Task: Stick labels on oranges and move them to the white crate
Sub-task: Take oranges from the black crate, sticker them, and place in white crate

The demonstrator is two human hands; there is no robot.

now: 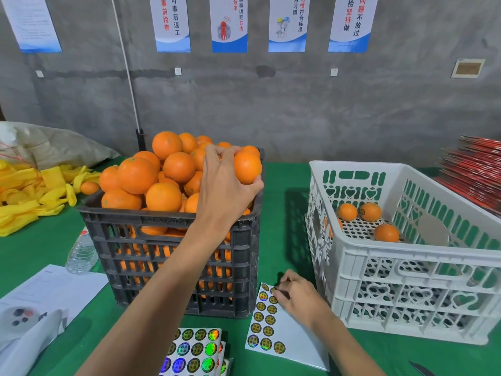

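A black crate (pixel 168 245) heaped with oranges stands in the middle of the green table. My left hand (pixel 225 183) reaches over its right rim and grips one orange (pixel 247 167) at the top of the heap. My right hand (pixel 295 294) rests on a white label sheet (pixel 292 340) in front of the crates, its fingertips pinching a round label (pixel 274 291) near the sheet's top. To the right stands the white crate (pixel 406 280), with three oranges (pixel 371 211) on its perforated floor.
More sheets of shiny round labels (pixel 198 348) lie at the near edge. A plastic bottle (pixel 81 253) and papers (pixel 48 289) lie at the left. Yellow foam nets (pixel 27 196) pile at the far left, red flat packs (pixel 477 175) at the far right.
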